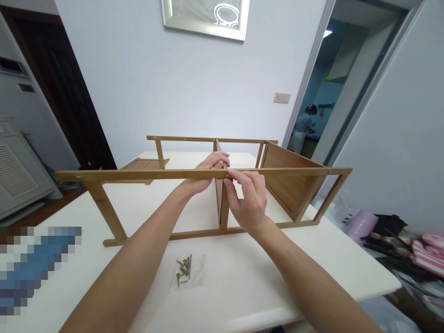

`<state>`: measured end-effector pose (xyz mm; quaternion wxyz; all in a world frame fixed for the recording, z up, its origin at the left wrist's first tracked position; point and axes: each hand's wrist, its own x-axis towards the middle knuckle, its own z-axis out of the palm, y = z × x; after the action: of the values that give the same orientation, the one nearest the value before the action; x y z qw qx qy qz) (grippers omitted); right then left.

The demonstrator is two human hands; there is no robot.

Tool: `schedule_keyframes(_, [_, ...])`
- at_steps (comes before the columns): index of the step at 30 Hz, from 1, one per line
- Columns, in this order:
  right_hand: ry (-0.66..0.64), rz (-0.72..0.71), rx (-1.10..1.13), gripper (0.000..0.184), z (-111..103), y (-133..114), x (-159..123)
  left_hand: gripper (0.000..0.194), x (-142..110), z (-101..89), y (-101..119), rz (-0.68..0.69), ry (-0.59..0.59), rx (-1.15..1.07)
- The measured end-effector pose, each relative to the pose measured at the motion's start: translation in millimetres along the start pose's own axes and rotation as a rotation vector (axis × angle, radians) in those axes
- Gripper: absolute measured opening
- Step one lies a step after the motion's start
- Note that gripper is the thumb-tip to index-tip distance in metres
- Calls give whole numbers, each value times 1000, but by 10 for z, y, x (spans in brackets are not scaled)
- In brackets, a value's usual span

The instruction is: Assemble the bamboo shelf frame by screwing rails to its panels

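A wooden shelf frame (132, 174) stands on its side on a white table, with a middle shelf panel (224, 208) and a second panel (291, 178) toward its right end. My left hand (208, 169) reaches behind the upper front rail and is closed around the top of the middle panel. At that joint my right hand (248, 194) pinches with thumb and forefinger at a small brass-coloured screw (227, 174) in the rail; the fingertips partly cover it. In front lies a clear plastic bag (198, 273) holding several brass screws (183, 268) and a small hex key.
Another wooden panel (138, 163) lies at the back left of the white table (222, 305). A pixelated blue patch covers the left edge. Bags and clothes (388, 236) are heaped beyond the right edge. A person (303, 127) stands in the room through the doorway.
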<state>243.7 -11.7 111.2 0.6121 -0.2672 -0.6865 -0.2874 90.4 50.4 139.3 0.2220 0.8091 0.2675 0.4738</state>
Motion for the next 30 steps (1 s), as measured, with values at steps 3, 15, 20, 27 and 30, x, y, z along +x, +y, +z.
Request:
schedule_keyframes(3, [14, -19, -2, 19, -3, 0, 9, 42, 0, -1, 5, 11, 4, 7])
schedule_keyframes(15, [-25, -2, -34, 10, -19, -4, 27, 43, 1, 4, 1, 24, 13, 9])
schedule_keyframes(20, [-21, 0, -60, 3, 9, 17, 46, 42, 1, 11, -1, 25, 28, 11])
schedule_keyframes(27, [-26, -15, -88, 16, 2, 2, 63, 40, -3, 2, 35, -13, 5, -10])
schedule_keyframes(30, [7, -11, -84, 21, -4, -3, 62, 39, -6, 0, 52, -22, 7, -15])
